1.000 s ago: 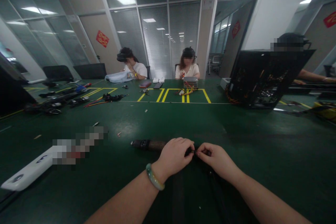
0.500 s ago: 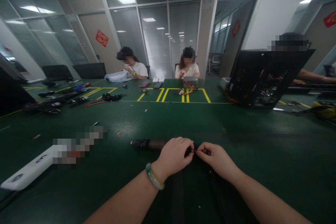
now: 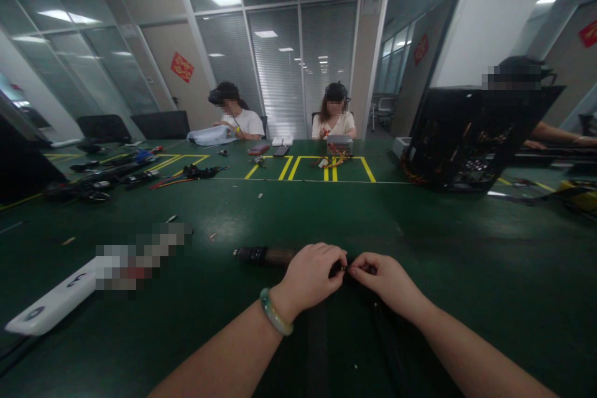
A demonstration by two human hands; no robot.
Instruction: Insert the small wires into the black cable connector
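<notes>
Close together over the table, both my hands are closed in pinches. My left hand (image 3: 313,275), with a green bangle on the wrist, grips a small black part with a brass-coloured tip (image 3: 344,268). Right beside that tip, the thumb and fingers of my right hand (image 3: 383,281) press together; what they pinch is too small to make out. Behind my left hand lies a black cylindrical tool (image 3: 275,257), its silver end pointing left and its other end hidden by the hand. A long dark strip or cable (image 3: 387,339) runs below my right hand.
A white power strip (image 3: 53,305) lies at the left on the green table (image 3: 224,336). Further back are bundled cables (image 3: 196,171), a box with coloured wires (image 3: 339,146) and a black computer case (image 3: 480,137). Two co-workers sit opposite; another is at the right.
My hands stay in nearly the same pose, with only a tiny shift of the view. The co-worker at the far left has lowered a hand toward the light-coloured bag.
</notes>
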